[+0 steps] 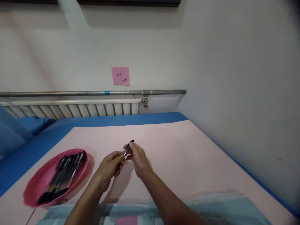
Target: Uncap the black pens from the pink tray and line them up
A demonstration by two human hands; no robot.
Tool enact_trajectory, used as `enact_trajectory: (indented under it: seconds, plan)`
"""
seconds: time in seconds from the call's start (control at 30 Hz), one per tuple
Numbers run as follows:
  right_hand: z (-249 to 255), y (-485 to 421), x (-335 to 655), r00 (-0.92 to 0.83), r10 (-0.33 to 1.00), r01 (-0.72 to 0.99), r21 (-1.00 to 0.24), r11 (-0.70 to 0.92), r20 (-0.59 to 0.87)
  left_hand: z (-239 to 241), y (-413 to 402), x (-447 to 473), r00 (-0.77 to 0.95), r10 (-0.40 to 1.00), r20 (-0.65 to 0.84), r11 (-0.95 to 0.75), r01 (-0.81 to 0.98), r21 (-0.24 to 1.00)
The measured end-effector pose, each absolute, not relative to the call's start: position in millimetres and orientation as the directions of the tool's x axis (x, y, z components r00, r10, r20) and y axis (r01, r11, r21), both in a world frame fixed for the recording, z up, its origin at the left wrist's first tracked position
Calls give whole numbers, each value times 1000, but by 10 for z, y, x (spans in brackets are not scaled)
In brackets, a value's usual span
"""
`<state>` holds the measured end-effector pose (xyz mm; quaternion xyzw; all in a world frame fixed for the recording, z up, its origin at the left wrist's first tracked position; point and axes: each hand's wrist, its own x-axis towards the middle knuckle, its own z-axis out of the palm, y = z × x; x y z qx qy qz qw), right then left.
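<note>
Both my hands meet above the pink tabletop (178, 162), around one black pen (127, 150) that slants up to the right. The fingers of my right hand (140, 159) are closed on its upper, dark end. Lower down, my left hand (107, 168) pinches the same pen near its clear, shiny part. Fingers hide some of the pen, so I cannot tell whether its cap is fully on. To the left sits a pink oval basket (31, 187) with several black pens (62, 176) lying side by side in it.
Light blue cloth (217, 206) lies along the near edge. Behind the table are a blue border (131, 119), a radiator (89, 109) and a metal pipe (89, 93) with a red-handled valve (145, 106). A pink note (120, 76) is on the wall. A grey-white wall rises at right.
</note>
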<state>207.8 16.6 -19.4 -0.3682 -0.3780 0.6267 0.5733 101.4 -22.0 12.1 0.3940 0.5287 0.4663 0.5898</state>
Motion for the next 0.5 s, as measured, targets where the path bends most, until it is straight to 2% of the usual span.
enact_trajectory:
  seconds: [0.27, 0.37, 0.5]
  plan:
    - [-370, 515, 2386, 200, 965, -495, -867, -48, -168, -57, -103, 1224, 95, 917, -388, 399, -155, 904]
    - [-318, 572, 2486, 213, 962, -521, -853, -38, -173, -165, -129, 1153, 76, 910, -407, 413, -192, 890]
    - [-231, 503, 2477, 143, 975, -498, -864, -75, -168, -218, -145, 1082, 21, 925, -379, 371, -263, 890]
